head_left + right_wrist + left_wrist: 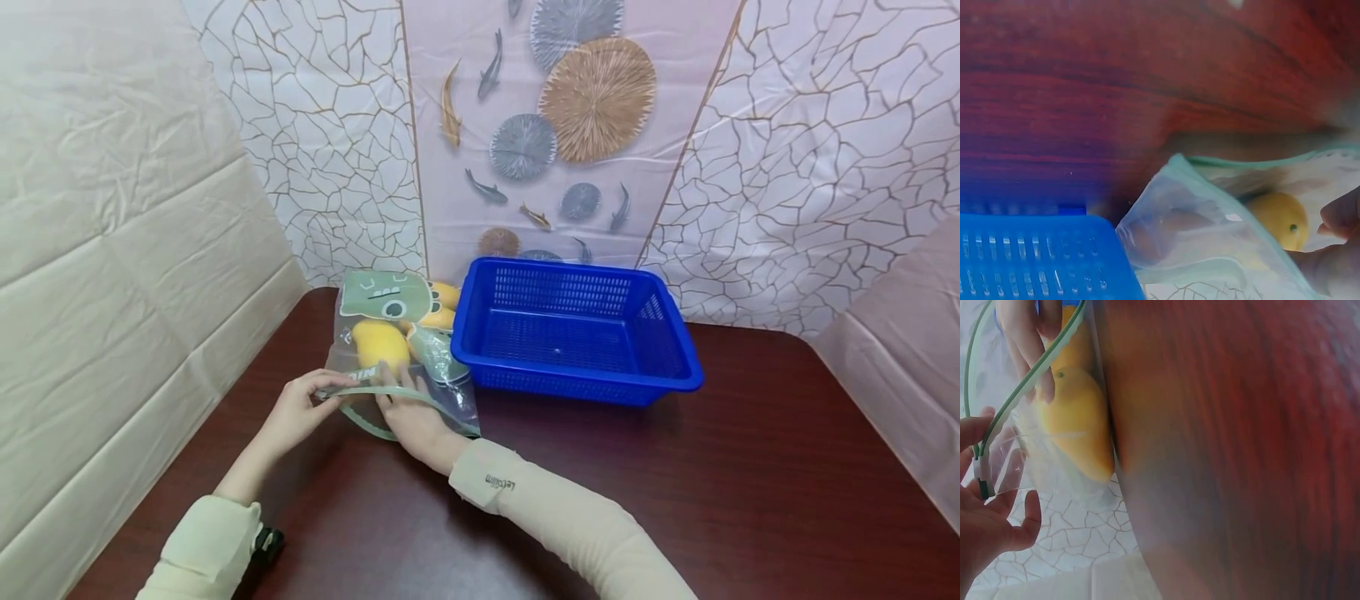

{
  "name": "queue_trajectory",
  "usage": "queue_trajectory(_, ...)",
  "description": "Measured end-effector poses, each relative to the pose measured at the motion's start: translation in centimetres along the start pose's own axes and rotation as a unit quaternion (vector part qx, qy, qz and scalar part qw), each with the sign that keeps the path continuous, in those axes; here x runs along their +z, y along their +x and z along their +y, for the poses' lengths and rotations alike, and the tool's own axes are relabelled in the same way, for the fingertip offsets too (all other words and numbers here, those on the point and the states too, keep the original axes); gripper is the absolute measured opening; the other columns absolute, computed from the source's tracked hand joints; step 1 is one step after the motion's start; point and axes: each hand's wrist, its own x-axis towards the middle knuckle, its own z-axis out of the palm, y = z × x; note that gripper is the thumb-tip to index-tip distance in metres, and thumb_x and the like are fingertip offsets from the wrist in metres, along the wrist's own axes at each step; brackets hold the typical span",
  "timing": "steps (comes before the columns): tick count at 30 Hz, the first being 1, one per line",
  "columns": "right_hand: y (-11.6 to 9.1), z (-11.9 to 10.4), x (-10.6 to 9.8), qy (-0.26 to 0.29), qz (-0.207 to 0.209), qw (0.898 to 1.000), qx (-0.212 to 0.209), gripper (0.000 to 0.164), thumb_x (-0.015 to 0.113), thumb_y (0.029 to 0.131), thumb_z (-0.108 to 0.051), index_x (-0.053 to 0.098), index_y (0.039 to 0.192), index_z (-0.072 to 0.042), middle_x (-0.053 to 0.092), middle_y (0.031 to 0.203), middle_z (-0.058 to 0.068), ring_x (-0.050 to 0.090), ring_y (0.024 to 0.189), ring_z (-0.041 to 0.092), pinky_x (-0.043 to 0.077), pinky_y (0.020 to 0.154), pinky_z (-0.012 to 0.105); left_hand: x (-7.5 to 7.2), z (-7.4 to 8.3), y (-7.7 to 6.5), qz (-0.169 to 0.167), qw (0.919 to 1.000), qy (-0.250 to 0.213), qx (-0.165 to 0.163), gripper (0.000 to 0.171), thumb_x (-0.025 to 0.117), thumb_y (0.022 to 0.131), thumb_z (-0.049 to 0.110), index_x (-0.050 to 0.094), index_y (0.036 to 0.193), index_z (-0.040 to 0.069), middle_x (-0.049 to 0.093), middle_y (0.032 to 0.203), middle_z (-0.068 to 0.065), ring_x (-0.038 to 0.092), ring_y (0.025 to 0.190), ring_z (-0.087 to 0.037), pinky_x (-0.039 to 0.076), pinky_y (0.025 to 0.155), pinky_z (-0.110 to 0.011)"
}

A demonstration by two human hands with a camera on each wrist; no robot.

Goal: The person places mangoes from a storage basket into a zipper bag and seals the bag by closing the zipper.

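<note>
A clear zip bag (385, 293) with green cartoon prints lies on the table, its green-edged mouth towards me. Inside are several yellow mangoes; the nearest mango (381, 343) shows through the plastic. My left hand (303, 404) pinches the left end of the bag's mouth, close to the zip slider (984, 481). Through the gaping mouth reaches my right hand (420, 423), its fingers extended and pointing at the near mango. In the left wrist view those fingertips hang right by the mango's stem end. The right wrist view shows a mango (1291, 219) just beyond the thumb.
A blue plastic basket (577, 375) with perforated walls stands right of the bag, its left side against it. The dark red-brown table (750, 467) spreads out in front and to the right. Patterned cloth hangs behind, and a pale cloth (135, 333) rises at the left.
</note>
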Motion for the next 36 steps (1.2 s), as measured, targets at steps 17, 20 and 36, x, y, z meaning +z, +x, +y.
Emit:
queue_trajectory(17, -2.7, 1.3, -3.3, 0.117, -0.006, 0.988, -0.095, 0.035, 0.055, 0.091, -0.017, 0.056, 0.126, -0.014, 0.061, 0.111, 0.001, 0.059, 0.096, 0.014, 0.052, 0.070, 0.023, -0.9, -0.8, -0.7, -0.022, 0.9992, 0.035, 0.000, 0.026, 0.072, 0.072, -0.008, 0.072, 0.096, 0.002, 0.068, 0.097, -0.014, 0.052, 0.089, 0.012, 0.045, 0.067, -0.009)
queue_trajectory(20, -3.0, 1.3, -3.3, 0.116, 0.016, 0.988, -0.102, 0.032, 0.054, 0.091, -0.019, 0.058, 0.123, -0.016, 0.062, 0.104, -0.003, 0.059, 0.091, 0.012, 0.051, 0.070, 0.022, -1.0, -1.0, -0.8, -0.026, 0.9984, 0.050, 0.010, 0.027, 0.075, 0.070, -0.007, 0.072, 0.095, 0.002, 0.068, 0.098, -0.013, 0.052, 0.092, 0.012, 0.044, 0.068, -0.008)
queue_trajectory(36, -3.2, 0.7, -3.3, 0.159, 0.037, 0.978, -0.133, 0.027, 0.053, 0.091, -0.022, 0.061, 0.116, -0.016, 0.064, 0.098, -0.005, 0.059, 0.087, 0.011, 0.051, 0.070, 0.021, -2.4, -1.9, -1.7, -0.065, 0.9915, 0.096, 0.060, 0.053, 0.060, 0.062, -0.027, 0.071, 0.102, 0.006, 0.069, 0.099, -0.008, 0.059, 0.095, -0.008, 0.041, 0.075, -0.008)
